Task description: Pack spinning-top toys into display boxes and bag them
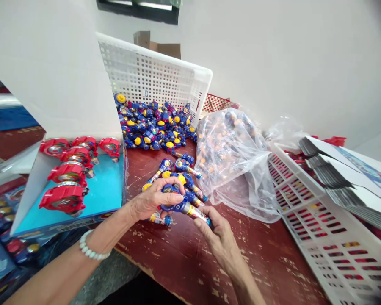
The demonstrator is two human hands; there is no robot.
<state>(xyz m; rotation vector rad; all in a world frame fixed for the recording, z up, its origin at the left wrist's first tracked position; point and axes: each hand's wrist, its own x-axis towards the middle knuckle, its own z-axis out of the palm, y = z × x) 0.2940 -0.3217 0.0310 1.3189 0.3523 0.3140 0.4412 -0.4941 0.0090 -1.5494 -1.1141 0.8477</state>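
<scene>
My left hand (pixel 157 197), with a beaded bracelet at the wrist, is wrapped round the blue round head of a toy (pixel 186 206). The fingers of my right hand (pixel 217 233) close on the same toy's clear tube end, which holds coloured bits. Just behind my hands, several similar blue toys with tubes (pixel 184 166) lie on the red-brown table (pixel 178 262). An open box (pixel 108 199) with a blue inside stands at the left, holding several red toys (pixel 65 199).
Behind the hands, a tilted white basket (pixel 155 63) stands over a heap of blue and yellow toys (pixel 155 125). A clear plastic bag (pixel 228 156) of toys lies right of it. At the right, a white basket (pixel 324 237) bears stacked cards (pixel 346 186). The table's front edge is near.
</scene>
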